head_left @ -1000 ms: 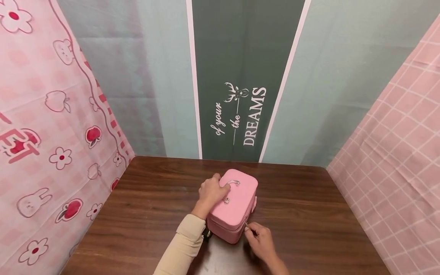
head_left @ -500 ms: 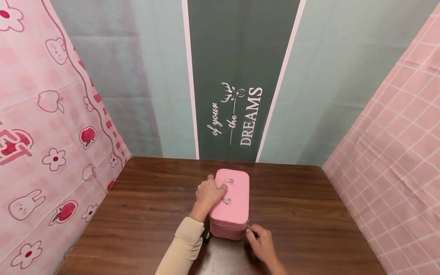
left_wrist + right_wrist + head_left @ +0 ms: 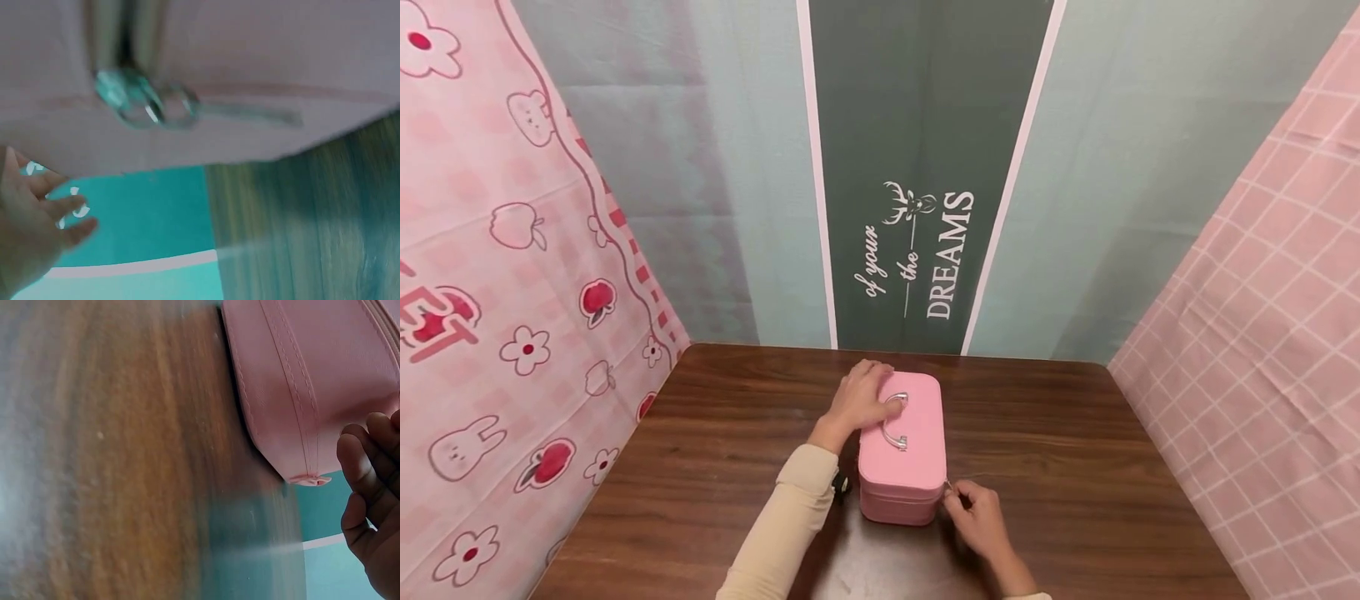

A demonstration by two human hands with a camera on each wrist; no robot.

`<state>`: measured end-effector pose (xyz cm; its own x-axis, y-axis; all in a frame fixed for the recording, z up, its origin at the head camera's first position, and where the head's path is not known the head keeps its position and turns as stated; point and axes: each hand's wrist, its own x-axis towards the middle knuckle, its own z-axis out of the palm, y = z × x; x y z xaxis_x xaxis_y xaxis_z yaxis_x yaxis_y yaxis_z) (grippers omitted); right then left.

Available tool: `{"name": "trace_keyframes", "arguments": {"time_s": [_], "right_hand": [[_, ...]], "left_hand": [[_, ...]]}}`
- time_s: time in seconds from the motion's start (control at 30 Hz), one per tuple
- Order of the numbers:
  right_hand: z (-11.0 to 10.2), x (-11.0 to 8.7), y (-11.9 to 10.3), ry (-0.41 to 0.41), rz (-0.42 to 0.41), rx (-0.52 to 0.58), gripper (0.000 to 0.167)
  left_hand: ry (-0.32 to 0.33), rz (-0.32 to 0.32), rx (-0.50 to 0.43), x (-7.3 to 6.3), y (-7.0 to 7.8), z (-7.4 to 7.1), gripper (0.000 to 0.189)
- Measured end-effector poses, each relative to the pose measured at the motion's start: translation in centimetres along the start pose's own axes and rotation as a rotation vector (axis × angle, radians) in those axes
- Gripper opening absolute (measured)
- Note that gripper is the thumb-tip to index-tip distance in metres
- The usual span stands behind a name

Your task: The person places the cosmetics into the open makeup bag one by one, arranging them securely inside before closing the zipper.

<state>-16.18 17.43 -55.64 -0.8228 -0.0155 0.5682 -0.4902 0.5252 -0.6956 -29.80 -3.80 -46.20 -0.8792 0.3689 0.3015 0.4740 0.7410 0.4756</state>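
A pink zippered case [image 3: 917, 442] with a curved silver handle [image 3: 889, 429] on its lid stands on the wooden table. My left hand [image 3: 859, 400] rests over the lid's far left side, its thumb lying by the handle. In the left wrist view, its fingers [image 3: 69, 205] are spread at the case's edge, and a metal zipper pull [image 3: 150, 106] hangs on the pale case wall. At the near right corner, my right hand [image 3: 977, 518] pinches a small zipper pull [image 3: 948, 485] at the lid seam. The right wrist view shows its fingers [image 3: 359, 465] curled beside the case's side.
The brown wood table [image 3: 760, 417] reaches back to a green and teal curtain [image 3: 917, 125]. Pink patterned cloth [image 3: 535, 275] hangs on the left and pink checked cloth [image 3: 1262, 333] on the right. A dark band [image 3: 841, 483] is at my left wrist.
The case has turned to stand straighter, its right side swinging out of view. My left hand has shifted farther back along the lid. My right hand stays at the near right corner.
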Motion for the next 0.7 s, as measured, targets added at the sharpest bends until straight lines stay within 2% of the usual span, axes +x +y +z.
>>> {"name": "trace_keyframes", "arguments": {"time_s": [0.07,0.13,0.27,0.47,0.6,0.7], "right_hand": [[0.0,0.1,0.1,0.004,0.010,-0.009,0.038],[0.0,0.1,0.1,-0.001,0.019,-0.016,0.038],[0.1,-0.1,0.0,-0.016,0.016,-0.027,0.038],[-0.1,-0.3,-0.1,-0.003,0.004,-0.029,0.040],[-0.6,0.1,0.0,0.012,-0.007,-0.018,0.037],[-0.8,0.8,-0.1,0.000,-0.029,-0.022,0.036]], "left_hand": [[-0.030,0.063,-0.008,0.6,-0.5,0.3,0.055],[-0.060,0.085,-0.040,1.0,-0.9,0.6,0.056],[-0.080,0.073,-0.101,1.2,-1.0,1.0,0.057],[-0.053,0.083,-0.088,1.2,-0.8,1.4,0.054],[0.017,0.031,-0.050,0.7,-0.8,1.1,0.053],[0.090,-0.066,-0.023,0.2,-1.2,0.6,0.054]]}}
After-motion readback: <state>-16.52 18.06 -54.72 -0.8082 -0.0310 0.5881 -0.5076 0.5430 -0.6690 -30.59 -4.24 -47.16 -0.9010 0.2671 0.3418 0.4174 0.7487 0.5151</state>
